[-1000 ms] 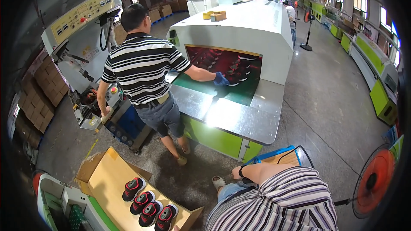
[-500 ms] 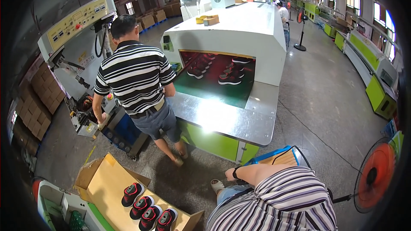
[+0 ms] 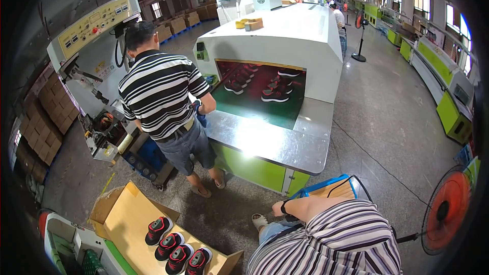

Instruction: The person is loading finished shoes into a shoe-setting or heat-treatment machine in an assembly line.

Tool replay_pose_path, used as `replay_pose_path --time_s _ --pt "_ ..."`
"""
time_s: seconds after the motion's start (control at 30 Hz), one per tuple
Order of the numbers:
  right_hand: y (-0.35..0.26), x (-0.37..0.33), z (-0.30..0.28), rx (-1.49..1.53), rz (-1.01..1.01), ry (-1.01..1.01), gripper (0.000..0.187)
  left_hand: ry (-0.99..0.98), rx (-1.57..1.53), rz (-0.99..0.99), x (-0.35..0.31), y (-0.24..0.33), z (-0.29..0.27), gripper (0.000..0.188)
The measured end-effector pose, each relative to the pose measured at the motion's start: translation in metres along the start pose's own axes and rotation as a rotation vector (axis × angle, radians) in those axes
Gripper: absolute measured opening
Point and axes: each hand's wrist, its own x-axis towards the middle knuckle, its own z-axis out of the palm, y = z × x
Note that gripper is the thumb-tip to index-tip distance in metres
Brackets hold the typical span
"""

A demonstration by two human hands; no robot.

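My right hand [image 3: 278, 208], with a black band at the wrist, is held low in front of my body, above my sandalled foot. Its fingers are too small and foreshortened to read, and no object shows in it. My left hand is out of sight. Nearest the right hand is a blue-framed stool or rack with a wooden top [image 3: 333, 188]. Several black-and-red sneakers [image 3: 177, 259] stand in a row in an open cardboard box [image 3: 127, 214] at the lower left. More sneakers with white soles [image 3: 275, 93] lie on a green conveyor belt [image 3: 254, 106] inside the tunnel machine.
A co-worker in a striped shirt [image 3: 160, 91] stands between a control-panel machine [image 3: 94, 25] and the white tunnel machine [image 3: 265, 46]. A metal ledge [image 3: 300, 147] fronts the belt. A red-bladed fan [image 3: 443, 209] is at right. A cable [image 3: 377, 160] crosses the floor.
The co-worker has shifted slightly right and drawn the left hand back from the control-panel machine. Something blue now shows at the co-worker's right hand. My right hand has barely moved.
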Motion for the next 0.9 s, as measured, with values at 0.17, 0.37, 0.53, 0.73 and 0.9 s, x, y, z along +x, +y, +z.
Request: replay_pose_path --time_s 0.17,0.37,0.53,0.73,0.9 --pt "0.0 -0.006 -0.003 0.008 0.001 0.003 0.035 0.027 0.0 0.002 0.0 -0.001 0.008 0.141" --pt "0.002 -0.001 0.001 0.034 0.029 -0.032 0.035 0.009 0.025 -0.017 0.003 -0.003 0.01 0.141" --pt "0.006 0.004 0.008 0.02 0.01 0.003 0.033 -0.027 0.01 -0.038 0.0 0.004 0.001 0.142" --pt "0.005 0.003 0.009 0.01 0.007 0.017 0.031 -0.071 0.02 -0.015 0.002 0.0 0.001 0.141" --pt "0.004 0.0 0.012 0.011 0.002 0.055 0.031 0.107 -0.04 0.022 0.0 -0.004 0.015 0.141"
